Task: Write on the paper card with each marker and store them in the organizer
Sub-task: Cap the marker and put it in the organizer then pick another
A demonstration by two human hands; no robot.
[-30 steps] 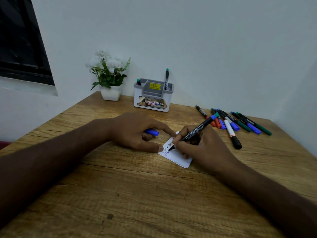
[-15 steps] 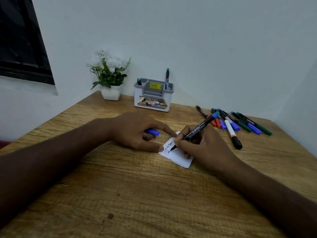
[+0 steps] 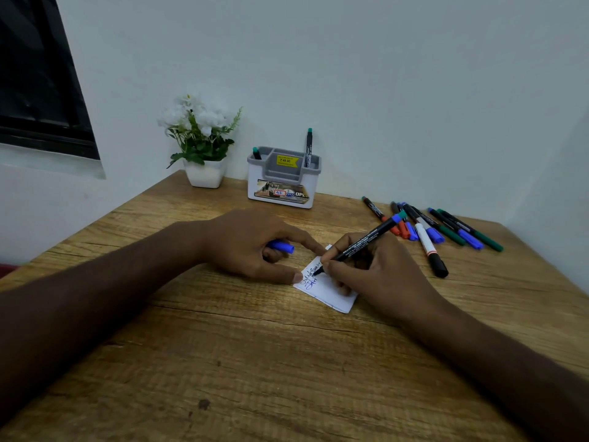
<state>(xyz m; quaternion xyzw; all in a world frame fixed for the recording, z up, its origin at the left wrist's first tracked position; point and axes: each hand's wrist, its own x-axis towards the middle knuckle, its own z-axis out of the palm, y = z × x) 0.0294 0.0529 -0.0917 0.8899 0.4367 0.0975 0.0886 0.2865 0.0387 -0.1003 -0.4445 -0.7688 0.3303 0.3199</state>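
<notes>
The right hand point(image 3: 379, 272) pinches a black marker point(image 3: 360, 245), its tip on the paper card point(image 3: 328, 293). The left hand point(image 3: 251, 247) curls round a blue cap point(image 3: 282, 246), thumb pressing the card's edge on the wooden table point(image 3: 255, 362).

Paper card point(image 3: 331, 293) lay on table point(image 3: 223, 362), centre. Left hand point(image 3: 255, 247) sat at card's left edge, cap point(image 3: 282, 246) in it; right hand point(image 3: 376, 269) on card's right, marker point(image 3: 360, 247) tip on card. Organizer point(image 3: 283, 178) stood behind, against wall, two markers in it; plant pot point(image 3: 204, 173) to its left. Loose markers point(image 3: 446, 231) lay right of card.
</notes>
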